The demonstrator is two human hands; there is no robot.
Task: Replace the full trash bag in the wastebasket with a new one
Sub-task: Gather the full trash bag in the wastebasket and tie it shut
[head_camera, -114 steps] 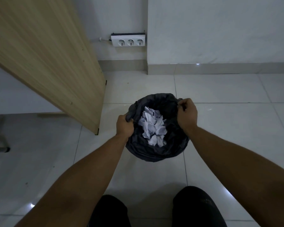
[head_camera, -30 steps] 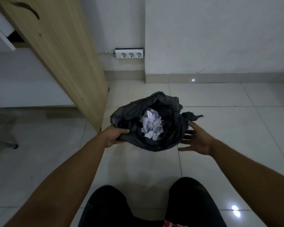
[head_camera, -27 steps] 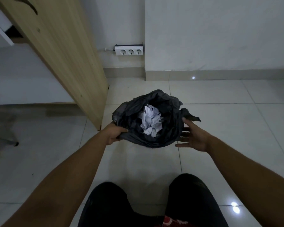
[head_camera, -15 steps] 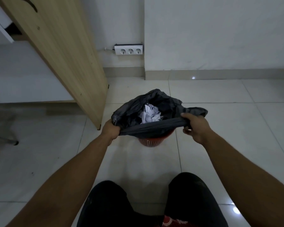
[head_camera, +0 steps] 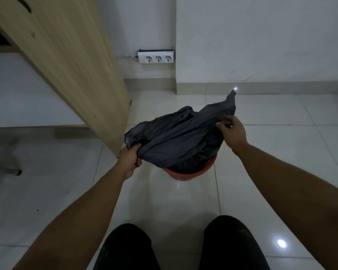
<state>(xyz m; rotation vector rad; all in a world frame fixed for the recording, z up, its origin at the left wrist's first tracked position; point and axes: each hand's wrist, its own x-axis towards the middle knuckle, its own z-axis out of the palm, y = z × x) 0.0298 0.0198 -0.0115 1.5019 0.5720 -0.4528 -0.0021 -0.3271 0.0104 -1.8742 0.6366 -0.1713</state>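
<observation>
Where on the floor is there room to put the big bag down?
Bare white tiles lie right of the red plastic wastebasket, up to the wall. Left is crowded: the wooden panel stands close beside the black plastic trash bag.

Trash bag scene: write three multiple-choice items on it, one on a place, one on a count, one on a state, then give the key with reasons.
1. Where does the wooden panel stand relative to the wastebasket?
A. to its left
B. to its right
C. behind the person

2. How many sockets does the power strip on the wall show?
A. two
B. three
C. five

3. What is the state of the trash bag?
A. lying flat on the floor
B. tied in a knot
C. gripped at both ends, its bottom in the basket

Key: 1 A, the panel fills the upper left. 2 B, three round sockets sit in a row. 3 C, the left hand and the right hand each clutch the plastic above the red rim.
</observation>
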